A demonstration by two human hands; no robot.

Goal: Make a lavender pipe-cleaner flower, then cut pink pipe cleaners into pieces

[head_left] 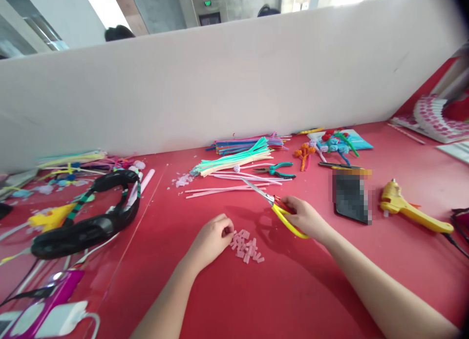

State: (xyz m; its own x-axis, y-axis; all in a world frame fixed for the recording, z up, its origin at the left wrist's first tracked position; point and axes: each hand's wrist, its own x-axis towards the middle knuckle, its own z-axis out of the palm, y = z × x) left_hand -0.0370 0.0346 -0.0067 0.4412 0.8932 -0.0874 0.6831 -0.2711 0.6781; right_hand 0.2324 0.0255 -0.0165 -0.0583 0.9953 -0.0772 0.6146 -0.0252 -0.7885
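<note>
My right hand is closed on scissors with yellow handles, their blades pointing to the upper left over the red table. Left of it, my left hand is curled with thumb and fingertips together at the edge of a small pile of cut pink pieces. What the left fingers hold, if anything, is hidden. Beyond both hands lie pink pipe cleaners, a bundle of green and cream pipe cleaners and teal-handled pliers.
A yellow glue gun and a blurred-out dark object lie at right. Craft flowers sit behind them. At left are a black looped band, another yellow glue gun and cables. A white partition bounds the table.
</note>
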